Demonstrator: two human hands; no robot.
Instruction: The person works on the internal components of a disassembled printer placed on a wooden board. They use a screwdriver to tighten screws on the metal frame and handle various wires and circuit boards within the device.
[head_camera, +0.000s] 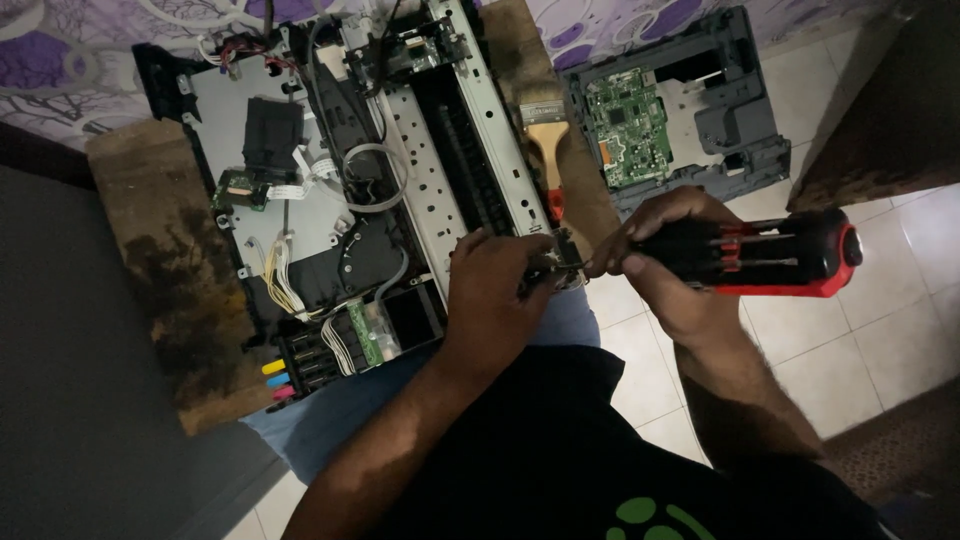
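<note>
Right hand (668, 255) is closed around the screwdriver (770, 258), tip at the printer (400, 170) frame's near corner. Left hand (497, 290) fingers (530, 262) pinch that corner, bracing it. Best kept square to the screw, pressing steadily. Brush (546, 140) lies just beyond the fingers; circuit board (627, 125) further off.

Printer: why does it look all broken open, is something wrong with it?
The printer has its cover off, so wires, rollers and ink tanks show. A second piece with a green circuit board lies apart on the floor. The right hand holds a screwdriver at its edge, beside the left hand.
</note>
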